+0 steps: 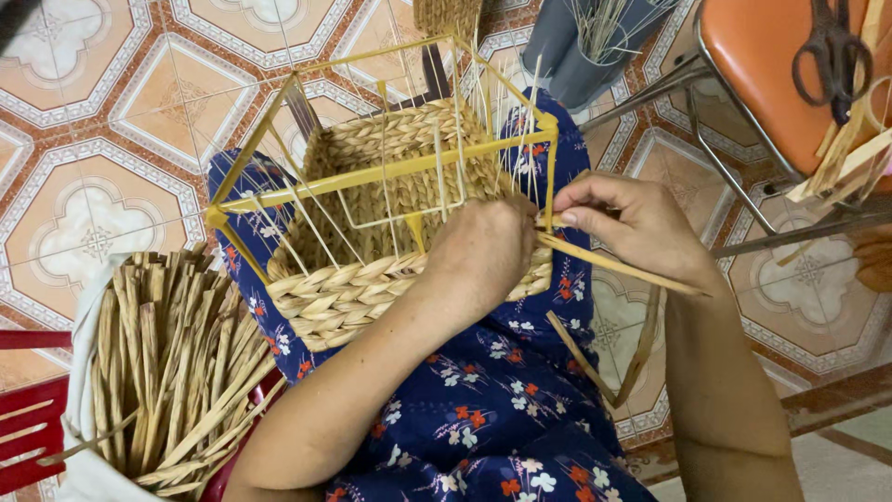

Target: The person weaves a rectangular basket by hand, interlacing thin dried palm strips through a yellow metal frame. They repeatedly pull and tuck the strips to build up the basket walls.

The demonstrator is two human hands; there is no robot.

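A half-woven basket (372,279) of pale braided straw sits on my lap, built around a yellow wire frame (390,172) with thin upright strands sticking up. My left hand (478,251) presses against the near right corner of the basket, fingers curled onto the weave. My right hand (632,223) pinches a long flat straw strand (618,265) right beside that corner; the strand runs off to the right over my wrist.
A white sack full of dried straw strands (167,363) stands at my left on a red stool (28,418). An orange chair seat (771,65) at the upper right carries dark scissors (832,51) and loose strips. A grey container of reeds (585,42) stands on the tiled floor.
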